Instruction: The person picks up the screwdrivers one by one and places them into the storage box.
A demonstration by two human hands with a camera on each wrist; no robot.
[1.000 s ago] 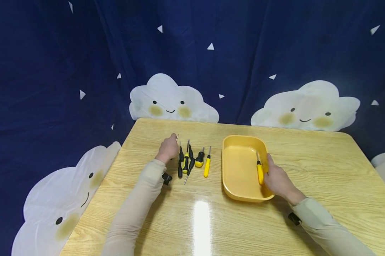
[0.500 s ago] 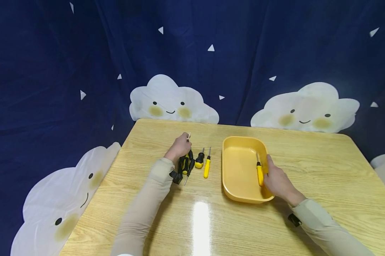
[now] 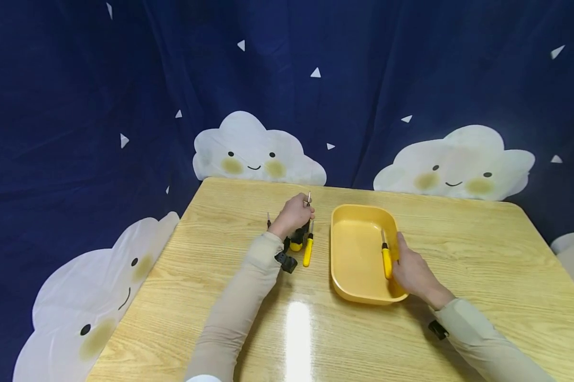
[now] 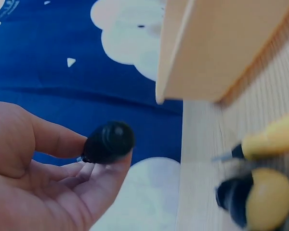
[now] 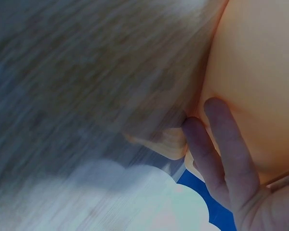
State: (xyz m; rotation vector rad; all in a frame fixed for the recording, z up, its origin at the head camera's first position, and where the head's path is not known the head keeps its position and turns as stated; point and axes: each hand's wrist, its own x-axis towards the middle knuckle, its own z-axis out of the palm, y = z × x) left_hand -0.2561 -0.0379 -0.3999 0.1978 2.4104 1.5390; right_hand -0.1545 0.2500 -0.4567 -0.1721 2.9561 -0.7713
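My left hand (image 3: 294, 213) pinches a screwdriver (image 4: 108, 143) by its black handle between thumb and fingers, raised over the table; its shaft points up and away in the head view. Below that hand lie a stubby black-and-yellow screwdriver (image 3: 296, 246) and a slim yellow-handled screwdriver (image 3: 308, 252). At the right, my right hand (image 3: 416, 273) grips the side wall of a yellow plastic bin (image 3: 363, 298), fingers flat along its outside in the right wrist view. Inside the bin rests one yellow-handled screwdriver (image 3: 386, 262), leaning near the right wall.
More screwdrivers lie under the left forearm, mostly hidden; one dark shaft (image 3: 269, 220) shows beside the wrist. The wooden table (image 3: 483, 254) ends at the back against a dark blue curtain (image 3: 287, 79) with cloud prints.
My left hand has moved right with the black-handled screwdriver, from the left end of the row of screwdrivers to above the stubby one. The right hand and bin stay in place.
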